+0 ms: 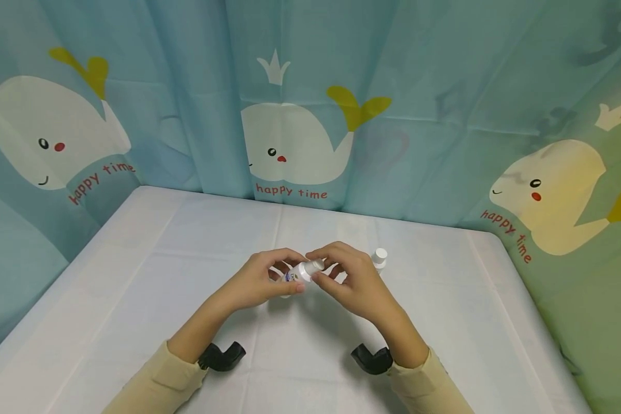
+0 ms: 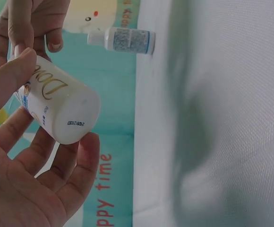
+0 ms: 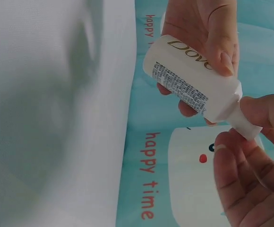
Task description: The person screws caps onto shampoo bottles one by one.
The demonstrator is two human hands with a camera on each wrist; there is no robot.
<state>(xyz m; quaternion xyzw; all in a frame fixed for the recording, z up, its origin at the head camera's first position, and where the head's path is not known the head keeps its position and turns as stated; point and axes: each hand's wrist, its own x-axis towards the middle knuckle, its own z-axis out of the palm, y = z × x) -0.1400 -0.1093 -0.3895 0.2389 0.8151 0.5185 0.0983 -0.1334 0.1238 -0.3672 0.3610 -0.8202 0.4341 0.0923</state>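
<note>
A small white Dove bottle (image 1: 295,273) is held tilted above the table, its cap end pointing up toward the right in the head view. My left hand (image 1: 261,279) grips its body, thumb on one side and fingers on the other. In the left wrist view the flat base of the bottle (image 2: 78,113) faces the camera. My right hand (image 1: 353,282) pinches the white cap (image 3: 243,122) between thumb and fingertips. Dense fine print covers part of the bottle's side in the right wrist view. A second white bottle (image 1: 379,257) stands upright behind my right hand, partly hidden by it.
A white cloth covers the table (image 1: 186,241). Behind it hangs a blue curtain (image 1: 202,115) with printed whales. Black curved pieces (image 1: 222,357) sit at both wrists, beside the beige sleeves (image 1: 168,376).
</note>
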